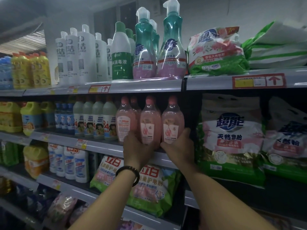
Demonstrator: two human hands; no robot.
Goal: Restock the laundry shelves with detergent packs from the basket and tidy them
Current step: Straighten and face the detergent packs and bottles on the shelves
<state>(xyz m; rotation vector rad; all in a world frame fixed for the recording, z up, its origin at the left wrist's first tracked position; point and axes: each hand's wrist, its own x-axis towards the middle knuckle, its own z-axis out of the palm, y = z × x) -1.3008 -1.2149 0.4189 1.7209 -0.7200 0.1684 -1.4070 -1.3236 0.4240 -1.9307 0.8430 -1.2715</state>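
Our left hand (pixel 137 147) grips the middle pink bottle (pixel 150 121), right hand (pixel 180 146) the end pink bottle (pixel 172 121) beside the detergent bag (pixel 230 138).

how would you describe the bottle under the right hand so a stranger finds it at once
Find the shelf second from the top in view, under the tall teal pump bottles. Its row of pink bottles ends beside a big white-and-green bag. The last pink bottle, nearest that bag, is the one; the right hand grips its base.
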